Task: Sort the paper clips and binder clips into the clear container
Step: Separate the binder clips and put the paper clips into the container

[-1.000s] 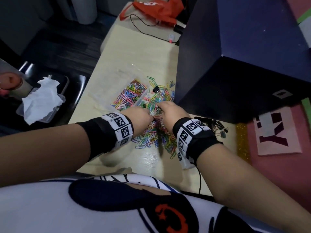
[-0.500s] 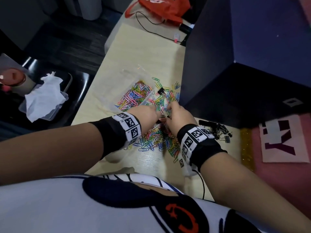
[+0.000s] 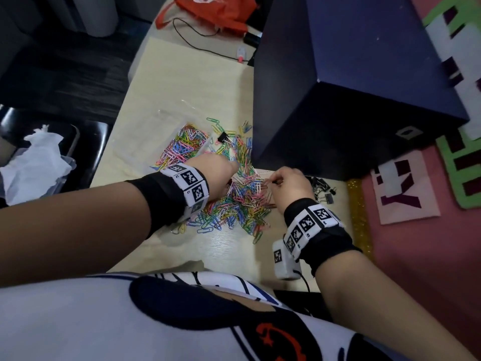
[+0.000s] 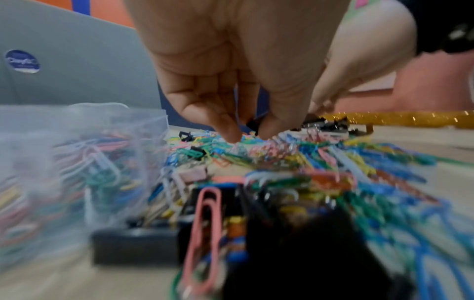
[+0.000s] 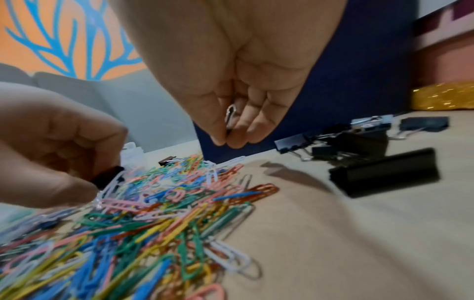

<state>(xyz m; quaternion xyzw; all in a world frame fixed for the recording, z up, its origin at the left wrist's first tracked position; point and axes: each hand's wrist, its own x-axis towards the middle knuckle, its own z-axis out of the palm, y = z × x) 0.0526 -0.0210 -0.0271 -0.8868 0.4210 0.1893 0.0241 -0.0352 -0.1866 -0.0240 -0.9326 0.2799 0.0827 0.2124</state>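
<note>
A heap of coloured paper clips lies on the pale table. The clear container stands at its left, part-filled with paper clips. My left hand is down on the heap; in the right wrist view it pinches a small black binder clip. My right hand hovers at the heap's right edge, thumb and fingers pinching a silver paper clip. Several black binder clips lie just right of it. One more binder clip sits at the heap's far end.
A big dark blue box stands close along the heap's right and far side. Left of the table is a dark tray with crumpled tissue. An orange bag and a cable lie at the far end. A gold glitter strip borders the right.
The hands were together over the middle of the heap. My right hand has drawn away to the right, towards the black binder clips; the left stays on the heap.
</note>
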